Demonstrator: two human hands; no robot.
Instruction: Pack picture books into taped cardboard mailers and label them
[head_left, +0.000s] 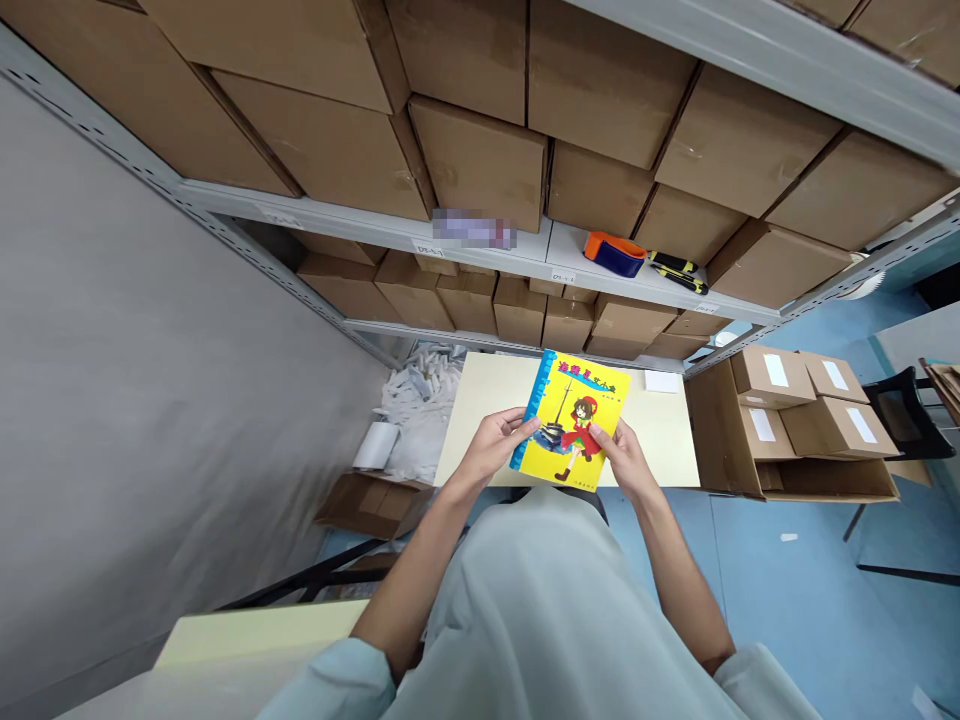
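Box-lined shelving (480, 240) beyond the hand-held yellow book (574, 420).

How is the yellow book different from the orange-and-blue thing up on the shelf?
The yellow book is flat and rectangular; the orange-and-blue thing is chunkier, with rounded ends.
The book is held between the left hand and right hand, while the orange-and-blue thing rests on the shelf, touched by neither.
The book has a printed picture on its cover; no picture shows on the orange-and-blue thing.
Both are brightly coloured, with some blue.
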